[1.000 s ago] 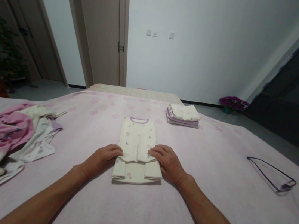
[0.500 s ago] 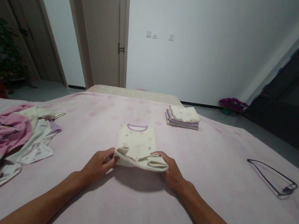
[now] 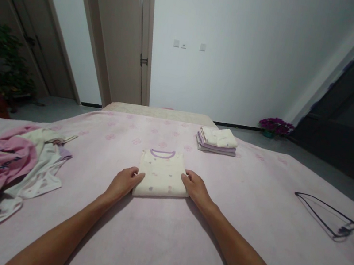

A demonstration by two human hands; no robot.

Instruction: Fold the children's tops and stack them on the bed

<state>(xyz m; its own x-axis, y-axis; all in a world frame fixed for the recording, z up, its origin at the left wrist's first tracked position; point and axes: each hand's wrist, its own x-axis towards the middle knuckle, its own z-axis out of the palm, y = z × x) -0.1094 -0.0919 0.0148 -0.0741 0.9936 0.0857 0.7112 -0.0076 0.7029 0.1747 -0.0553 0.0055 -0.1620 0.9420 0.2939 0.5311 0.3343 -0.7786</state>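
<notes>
A cream shirt (image 3: pixel 161 175) with a purple neckline and small printed shapes lies folded into a rectangle on the pink sheet (image 3: pixel 159 246), neckline on the far side. My left hand (image 3: pixel 125 180) grips its left edge, thumb on top and fingers at the side. On the right edge, my right hand (image 3: pixel 196 188) holds the cloth in the same way, with the thumb on the upper face. The undersides of the fingers are partly hidden by the cloth.
A stack of folded clothes (image 3: pixel 217 139) sits at the far right of centre. Loose pink, cream and white clothes (image 3: pixel 0 163) lie heaped at the left. A black wire-like frame (image 3: pixel 325 214) rests on the sheet at the right.
The near part of the shirt, bunched and raised before, now lies flat and smooth. Both hands have shifted slightly up along the sides, with their thumbs now on top.
</notes>
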